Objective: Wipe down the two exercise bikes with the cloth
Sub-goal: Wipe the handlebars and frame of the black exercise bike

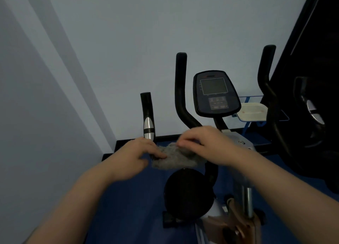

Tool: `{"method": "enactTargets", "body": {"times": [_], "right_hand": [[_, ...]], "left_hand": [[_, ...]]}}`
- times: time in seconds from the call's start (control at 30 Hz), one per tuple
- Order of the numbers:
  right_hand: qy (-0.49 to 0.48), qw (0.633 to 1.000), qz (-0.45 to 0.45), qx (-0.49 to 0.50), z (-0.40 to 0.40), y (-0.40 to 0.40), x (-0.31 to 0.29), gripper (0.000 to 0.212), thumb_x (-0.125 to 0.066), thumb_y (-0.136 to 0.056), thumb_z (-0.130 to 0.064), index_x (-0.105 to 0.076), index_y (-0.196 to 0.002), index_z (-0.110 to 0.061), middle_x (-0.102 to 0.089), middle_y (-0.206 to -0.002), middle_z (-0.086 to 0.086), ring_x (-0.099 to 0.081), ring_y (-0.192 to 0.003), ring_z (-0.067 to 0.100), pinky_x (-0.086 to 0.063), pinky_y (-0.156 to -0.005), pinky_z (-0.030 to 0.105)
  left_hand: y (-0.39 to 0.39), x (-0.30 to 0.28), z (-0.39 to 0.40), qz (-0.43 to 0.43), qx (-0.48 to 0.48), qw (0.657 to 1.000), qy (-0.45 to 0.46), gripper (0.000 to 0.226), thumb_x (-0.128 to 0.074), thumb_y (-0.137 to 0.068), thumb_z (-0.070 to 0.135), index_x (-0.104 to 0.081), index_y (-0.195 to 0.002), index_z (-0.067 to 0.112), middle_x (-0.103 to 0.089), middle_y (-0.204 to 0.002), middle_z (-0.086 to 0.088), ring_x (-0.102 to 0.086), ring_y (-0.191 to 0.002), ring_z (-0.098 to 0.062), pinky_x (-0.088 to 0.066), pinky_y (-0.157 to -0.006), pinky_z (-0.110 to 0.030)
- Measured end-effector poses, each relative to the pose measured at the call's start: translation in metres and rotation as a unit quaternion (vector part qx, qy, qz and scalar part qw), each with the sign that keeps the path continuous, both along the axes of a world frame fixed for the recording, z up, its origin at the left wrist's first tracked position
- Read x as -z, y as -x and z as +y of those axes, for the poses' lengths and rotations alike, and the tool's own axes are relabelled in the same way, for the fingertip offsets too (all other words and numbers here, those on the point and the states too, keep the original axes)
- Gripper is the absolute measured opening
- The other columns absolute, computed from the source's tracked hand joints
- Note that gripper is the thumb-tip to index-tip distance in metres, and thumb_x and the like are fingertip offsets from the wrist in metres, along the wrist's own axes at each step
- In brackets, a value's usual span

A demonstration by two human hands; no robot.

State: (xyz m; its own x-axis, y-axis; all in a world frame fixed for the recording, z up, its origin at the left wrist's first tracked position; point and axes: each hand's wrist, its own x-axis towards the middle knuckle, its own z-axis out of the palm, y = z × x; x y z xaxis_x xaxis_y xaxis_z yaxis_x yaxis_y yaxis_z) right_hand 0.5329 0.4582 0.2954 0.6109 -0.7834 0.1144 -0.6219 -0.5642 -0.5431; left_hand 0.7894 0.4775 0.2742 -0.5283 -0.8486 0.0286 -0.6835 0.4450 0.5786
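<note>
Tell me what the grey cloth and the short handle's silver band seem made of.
Grey cloth: looks like soft fuzzy textile, possibly microfibre or terry; nubby matte surface, bunched between both hands. Silver band: probably polished metal or chromed plastic; it shows bright glossy highlights.

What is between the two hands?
In the head view, a grey cloth stretches between the left hand and the right hand; both hold it.

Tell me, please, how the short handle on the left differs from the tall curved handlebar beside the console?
The short handle stands nearly straight, while the tall handlebar bends sideways lower down. The short handle carries a shiny silver band; the tall handlebar is matte black throughout. The short handle's top sits well below the tall handlebar's top. Both are dark, upright and untouched: the left hand and right hand hold the grey cloth.
</note>
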Motion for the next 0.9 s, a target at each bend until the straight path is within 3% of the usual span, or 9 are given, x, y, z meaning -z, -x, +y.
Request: {"method": "enactTargets", "body": {"times": [0.07,0.13,0.2,0.43,0.57,0.7,0.8,0.9], "right_hand": [[0.002,1.0,-0.013,-0.001,0.0,-0.023,0.01,0.027,-0.058,-0.094,-0.04,-0.064,-0.118,-0.029,-0.065,-0.109,-0.013,-0.056,-0.101,0.003,-0.049,-0.088,0.032],[-0.049,0.998,0.029,0.005,0.003,-0.038,0.025,0.039,-0.058,-0.092,-0.047,-0.055,-0.127,-0.029,-0.062,-0.12,-0.006,-0.057,-0.109,0.012,-0.048,-0.091,0.037],[-0.062,0.994,0.091,0.014,0.001,-0.038,0.034,0.044,-0.053,-0.092,-0.054,-0.053,-0.129,-0.029,-0.062,-0.122,-0.002,-0.057,-0.11,0.017,-0.047,-0.088,0.036],[-0.048,0.968,0.242,-0.035,-0.008,-0.047,0.031,0.048,-0.036,-0.098,-0.057,-0.047,-0.125,-0.02,-0.058,-0.113,0.004,-0.055,-0.098,0.02,-0.042,-0.078,0.037],[-0.09,0.973,0.209,-0.043,-0.01,-0.048,0.028,0.044,-0.034,-0.099,-0.057,-0.048,-0.121,-0.022,-0.055,-0.099,-0.004,-0.052,-0.088,0.014,-0.038,-0.073,0.035],[-0.077,0.971,0.218,-0.057,-0.01,-0.039,0.029,0.04,-0.039,-0.096,-0.059,-0.046,-0.12,-0.027,-0.057,-0.103,-0.003,-0.054,-0.093,0.016,-0.044,-0.081,0.036],[-0.104,0.965,0.24,-0.028,-0.012,-0.059,0.027,0.033,-0.033,-0.096,-0.062,-0.037,-0.102,-0.029,-0.052,-0.085,-0.007,-0.05,-0.074,0.011,-0.038,-0.064,0.033],[-0.111,0.971,0.208,0.043,-0.009,-0.082,0.031,0.037,-0.027,-0.096,-0.063,-0.034,-0.091,-0.027,-0.046,-0.074,-0.011,-0.043,-0.063,0.004,-0.029,-0.055,0.027]], "left_hand": [[0.006,-0.001,-0.005,0.082,-0.075,0.994,0.0,0.069,-0.049,-0.076,-0.017,-0.069,-0.093,0.047,-0.067,-0.099,0.017,-0.059,-0.099,0.003,-0.043,-0.09,-0.012],[0.014,0.004,-0.009,0.141,-0.152,0.978,0.029,0.054,-0.052,-0.087,-0.012,-0.07,-0.091,0.039,-0.069,-0.098,0.013,-0.063,-0.097,0.0,-0.048,-0.088,-0.017],[0.02,0.007,-0.008,0.184,-0.194,0.963,0.047,0.041,-0.054,-0.092,-0.006,-0.07,-0.095,0.032,-0.069,-0.098,0.013,-0.063,-0.095,0.002,-0.047,-0.083,-0.011],[0.022,0.01,-0.01,0.219,-0.207,0.952,0.056,0.032,-0.055,-0.094,-0.002,-0.072,-0.102,0.024,-0.067,-0.097,0.014,-0.061,-0.089,0.004,-0.044,-0.076,-0.007],[0.018,0.004,-0.024,0.212,-0.194,0.954,0.088,0.03,-0.054,-0.092,-0.005,-0.071,-0.103,0.018,-0.066,-0.096,0.003,-0.059,-0.077,0.002,-0.042,-0.069,-0.008],[-0.001,-0.006,-0.057,0.168,-0.13,0.957,0.196,0.029,-0.057,-0.091,-0.002,-0.07,-0.106,0.019,-0.062,-0.105,0.006,-0.056,-0.099,-0.006,-0.041,-0.084,-0.013],[-0.01,-0.009,-0.084,0.138,-0.094,0.941,0.296,0.029,-0.06,-0.09,0.0,-0.069,-0.112,0.016,-0.057,-0.118,0.002,-0.044,-0.114,-0.01,-0.028,-0.099,-0.009],[-0.016,-0.002,-0.106,0.122,-0.037,0.933,0.336,0.032,-0.06,-0.093,0.004,-0.063,-0.124,0.011,-0.05,-0.136,-0.008,-0.039,-0.128,-0.021,-0.025,-0.11,-0.022]]}}
